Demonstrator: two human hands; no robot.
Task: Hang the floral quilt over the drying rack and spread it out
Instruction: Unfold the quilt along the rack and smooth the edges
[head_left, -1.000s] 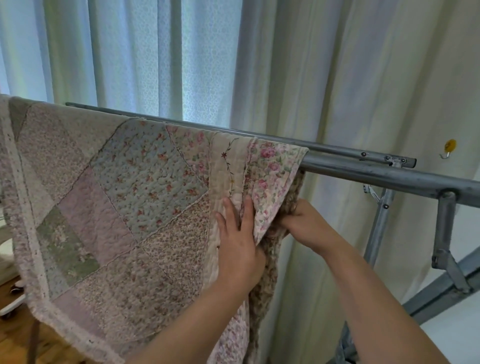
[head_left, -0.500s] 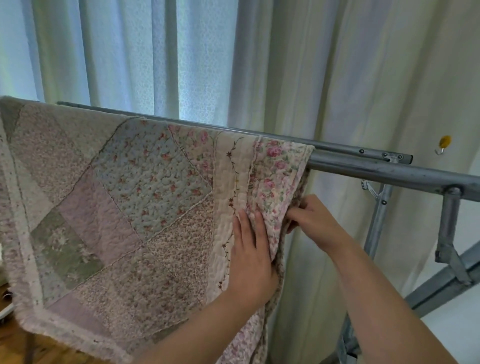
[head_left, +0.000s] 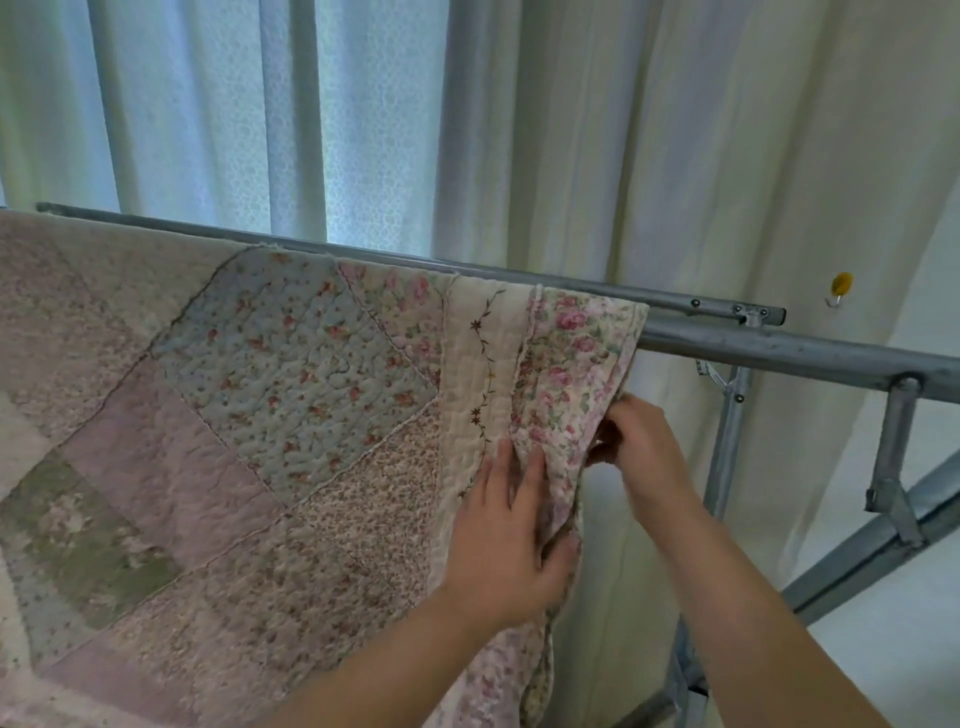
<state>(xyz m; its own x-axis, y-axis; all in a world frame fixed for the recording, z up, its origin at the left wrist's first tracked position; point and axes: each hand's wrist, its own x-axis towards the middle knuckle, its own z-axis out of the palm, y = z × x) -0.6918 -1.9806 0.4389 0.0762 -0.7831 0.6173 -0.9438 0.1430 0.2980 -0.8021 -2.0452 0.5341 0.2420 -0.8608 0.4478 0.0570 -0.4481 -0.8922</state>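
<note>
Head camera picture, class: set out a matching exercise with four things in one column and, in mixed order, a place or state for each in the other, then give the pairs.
Things:
1. floral quilt
2. left hand
3. right hand
4. yellow hook

Places or states:
A. on the wall, far right
B. pinching the quilt's side edge below the rail
C. draped over the drying rack
D. laid on the quilt's front, near its right edge

Pairs: 1-C, 2-D, 3-B, 4-A
</note>
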